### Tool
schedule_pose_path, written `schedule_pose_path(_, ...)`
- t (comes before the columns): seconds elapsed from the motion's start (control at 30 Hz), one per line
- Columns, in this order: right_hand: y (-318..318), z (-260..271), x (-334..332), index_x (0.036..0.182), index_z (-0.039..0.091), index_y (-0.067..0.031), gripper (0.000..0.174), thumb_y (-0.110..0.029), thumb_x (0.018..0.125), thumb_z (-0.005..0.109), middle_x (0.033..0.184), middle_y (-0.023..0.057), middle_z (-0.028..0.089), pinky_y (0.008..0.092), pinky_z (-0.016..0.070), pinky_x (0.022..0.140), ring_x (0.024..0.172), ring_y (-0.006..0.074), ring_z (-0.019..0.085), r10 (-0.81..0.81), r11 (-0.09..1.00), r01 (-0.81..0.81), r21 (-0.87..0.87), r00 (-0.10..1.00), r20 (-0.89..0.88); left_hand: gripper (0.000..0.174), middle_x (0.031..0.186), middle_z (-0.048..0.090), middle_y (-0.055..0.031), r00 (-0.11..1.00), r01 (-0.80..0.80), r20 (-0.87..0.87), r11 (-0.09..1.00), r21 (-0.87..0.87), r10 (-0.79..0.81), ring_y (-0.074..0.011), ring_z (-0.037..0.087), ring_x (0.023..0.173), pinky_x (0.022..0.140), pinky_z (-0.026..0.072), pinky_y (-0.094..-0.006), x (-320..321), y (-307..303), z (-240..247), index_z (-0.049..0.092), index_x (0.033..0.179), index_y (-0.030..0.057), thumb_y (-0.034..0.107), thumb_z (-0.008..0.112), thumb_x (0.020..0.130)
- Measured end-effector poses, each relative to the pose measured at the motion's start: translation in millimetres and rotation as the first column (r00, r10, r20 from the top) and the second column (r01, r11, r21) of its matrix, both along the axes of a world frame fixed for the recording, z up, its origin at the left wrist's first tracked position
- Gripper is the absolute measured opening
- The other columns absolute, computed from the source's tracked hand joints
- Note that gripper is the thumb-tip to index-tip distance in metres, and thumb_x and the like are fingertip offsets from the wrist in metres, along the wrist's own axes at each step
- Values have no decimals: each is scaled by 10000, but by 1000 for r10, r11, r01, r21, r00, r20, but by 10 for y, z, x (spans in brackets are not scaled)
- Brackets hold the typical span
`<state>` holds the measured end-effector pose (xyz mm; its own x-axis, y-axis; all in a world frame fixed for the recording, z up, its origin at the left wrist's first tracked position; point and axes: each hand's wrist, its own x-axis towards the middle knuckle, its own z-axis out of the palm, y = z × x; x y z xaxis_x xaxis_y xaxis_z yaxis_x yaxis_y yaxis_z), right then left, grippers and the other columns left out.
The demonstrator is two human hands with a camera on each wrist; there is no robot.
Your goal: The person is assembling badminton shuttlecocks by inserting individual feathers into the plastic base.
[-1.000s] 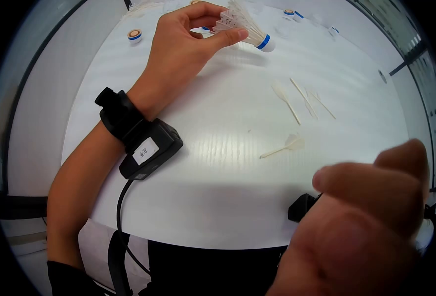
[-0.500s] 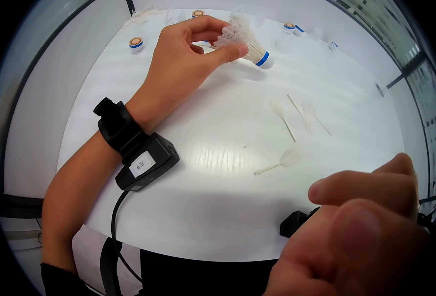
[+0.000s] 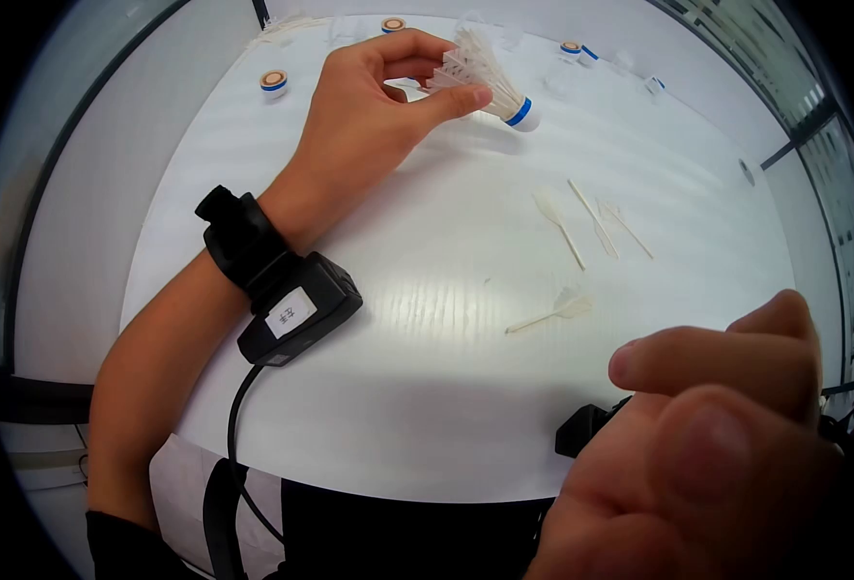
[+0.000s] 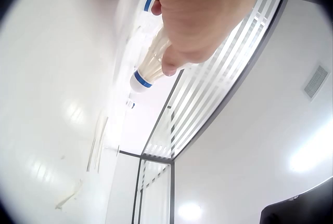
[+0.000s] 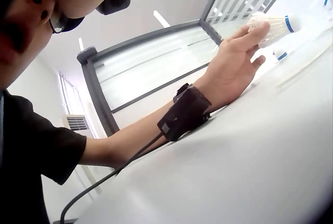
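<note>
My left hand (image 3: 374, 111) pinches a white shuttlecock (image 3: 485, 82) by its feathers near the far side of the white table. The blue-banded cork (image 4: 140, 80) points away from the fingers, to the right in the head view. In the right wrist view the left hand (image 5: 231, 68) has its thumb and a finger at the shuttlecock's (image 5: 278, 29) feathers. My right hand (image 3: 707, 454) is raised close to the head camera with its fingers bent, and no object shows in it. Loose feathers (image 3: 562, 230) and another feather (image 3: 548, 314) lie between the hands.
Blue-banded cork pieces stand at the back left (image 3: 273, 83), back middle (image 3: 393, 25) and back right (image 3: 570, 48). A pile of feather shafts (image 3: 287, 29) lies in the far left corner. A black cable (image 3: 233, 435) hangs from the left wrist camera over the table's front edge.
Against a second ago, the shuttlecock's cork end sits lower in the head view. The right hand stays close to the camera, its thumb seen larger. The whole view has shifted slightly.
</note>
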<state>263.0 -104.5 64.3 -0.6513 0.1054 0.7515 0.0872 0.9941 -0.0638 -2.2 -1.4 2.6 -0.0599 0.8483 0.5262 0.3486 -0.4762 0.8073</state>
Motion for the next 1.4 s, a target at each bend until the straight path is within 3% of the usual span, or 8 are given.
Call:
schedule_pose_path(0.07, -7, 4, -4, 1212, 530, -76, 480, 76, 791, 704, 1076, 167, 602, 313, 485, 632, 759, 214, 605, 5, 1000, -5, -8, 1000, 8, 377, 922, 770, -38, 999, 20, 27, 1000, -9, -20, -48, 580, 729, 677, 411, -243, 7, 4, 12, 756, 1067, 21, 294, 868, 833)
schedule_pose_path(0.17, -32, -1, -14, 1212, 528, -81, 480, 75, 793, 703, 1077, 168, 597, 312, 483, 624, 751, 212, 602, 23, 1000, -22, -15, 1000, 15, 299, 1084, 763, -56, 995, -42, -92, 994, -100, 33, -46, 645, 777, 665, 483, -190, 23, -88, 97, 693, 1143, 35, 173, 822, 911)
schedule_pose_path(0.73, 6, 69, -51, 1211, 518, -104, 479, 68, 802, 700, 1084, 175, 570, 306, 471, 584, 708, 201, 581, 44, 998, -43, -43, 999, 29, 297, 1032, 767, -25, 999, -22, -50, 999, -37, 20, -7, 466, 637, 579, 386, -179, 19, -20, 38, 714, 1108, 46, 209, 842, 895)
schedule_pose_path(1.1, 10, 215, -94, 1210, 511, -120, 480, 64, 808, 697, 1089, 179, 552, 301, 463, 557, 680, 194, 568, 24, 984, -17, -176, 999, 35, 279, 988, 767, -14, 1000, 2, -30, 997, -71, -4, -17, 505, 695, 631, 386, -209, 20, -58, 148, 727, 1079, 29, 196, 832, 880)
schedule_pose_path(1.17, 170, 111, -228, 1210, 510, -122, 480, 63, 809, 697, 1089, 180, 549, 300, 462, 553, 675, 193, 565, -25, 965, 17, -260, 999, -29, 307, 912, 763, -21, 1000, 0, 10, 998, -70, 0, -46, 564, 713, 641, 398, -228, 41, -57, 121, 752, 1059, 35, 232, 845, 843)
schedule_pose_path(1.2, 396, 8, -356, 1291, 506, -114, 502, 74, 846, 645, 1101, 210, 565, 285, 476, 558, 668, 180, 567, 43, 977, -76, -198, 986, -163, 304, 904, 759, -14, 1000, -5, 25, 997, -76, 7, -41, 563, 725, 644, 394, -225, 54, -68, 121, 751, 1059, 38, 234, 844, 846)
schedule_pose_path(1.3, 634, -31, -425, 1216, 659, -31, 463, 127, 784, 613, 1079, 141, 625, 264, 448, 547, 664, 129, 579, -88, 976, 0, -218, 913, -399, 274, 912, 763, 13, 998, 40, 42, 996, -75, -37, -36, 573, 751, 653, 387, -232, 71, -107, 186, 746, 1045, 54, 232, 840, 860)
schedule_pose_path(1.4, 780, -45, -420, 1178, 706, -30, 395, 110, 820, 615, 1099, 98, 624, 244, 425, 539, 660, 104, 583, -238, 914, 62, -401, 882, -406, 265, 924, 769, 17, 1000, 12, 17, 994, -107, -11, -35, 581, 762, 664, 386, -238, 112, -94, 237, 740, 1055, 58, 230, 833, 875)
